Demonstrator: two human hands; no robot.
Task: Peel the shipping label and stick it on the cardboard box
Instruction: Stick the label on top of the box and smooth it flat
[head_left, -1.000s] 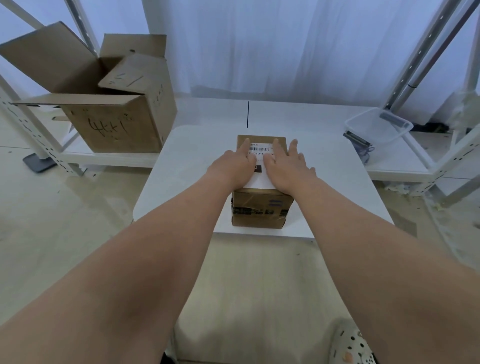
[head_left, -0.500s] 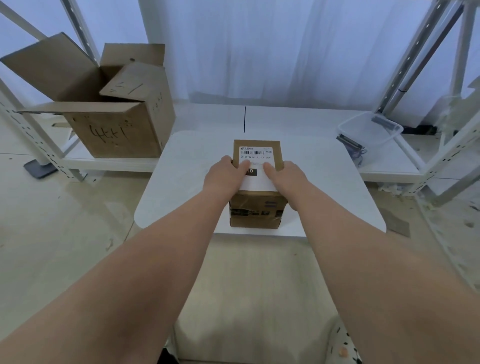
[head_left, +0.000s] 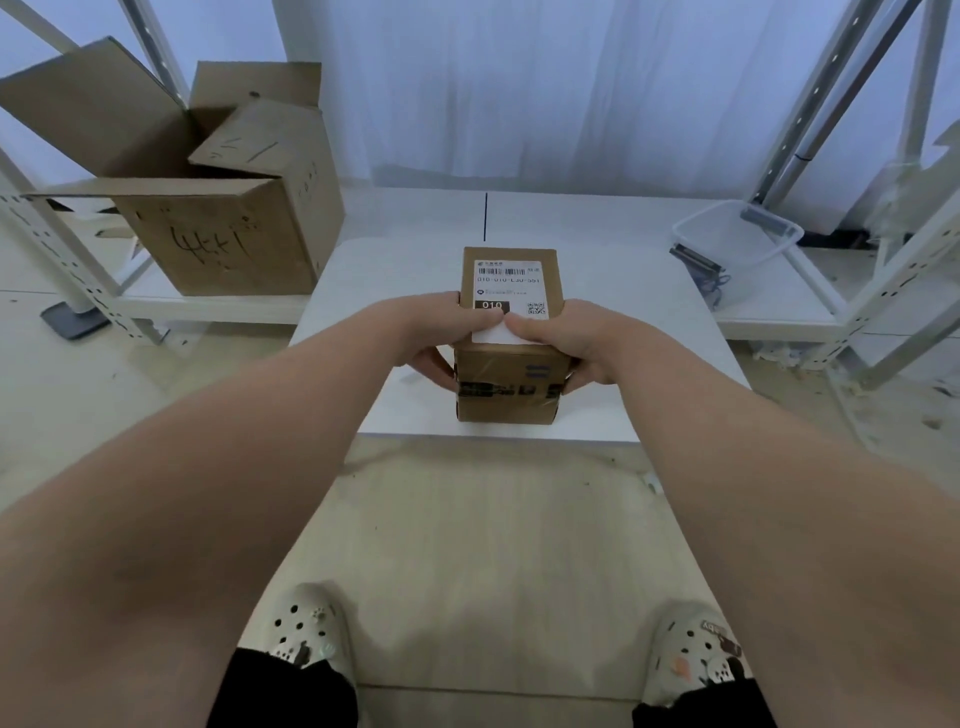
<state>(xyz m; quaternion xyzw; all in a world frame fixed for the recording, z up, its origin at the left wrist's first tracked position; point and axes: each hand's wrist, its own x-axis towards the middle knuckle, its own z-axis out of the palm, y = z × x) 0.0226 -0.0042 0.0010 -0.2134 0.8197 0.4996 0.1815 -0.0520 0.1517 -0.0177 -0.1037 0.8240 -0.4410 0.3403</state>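
A small brown cardboard box (head_left: 506, 387) stands on the white table (head_left: 649, 343), near its front edge. A white shipping label (head_left: 509, 288) with a barcode and QR code lies flat on the box's top. My left hand (head_left: 434, 332) grips the box's left side, thumb on the label's near edge. My right hand (head_left: 566, 338) grips the right side, its thumb also pressing the label's near edge. The fingers of both hands wrap down the sides and are partly hidden.
A large open cardboard box (head_left: 208, 208) sits on the low shelf at the left. A clear plastic tray (head_left: 737, 239) lies on the shelf at the right. Metal rack posts (head_left: 810, 104) rise on both sides. My shoes (head_left: 304, 623) show below.
Both hands slid back from the top of the label to its near edge and now clasp the box's sides. More of the label is uncovered.
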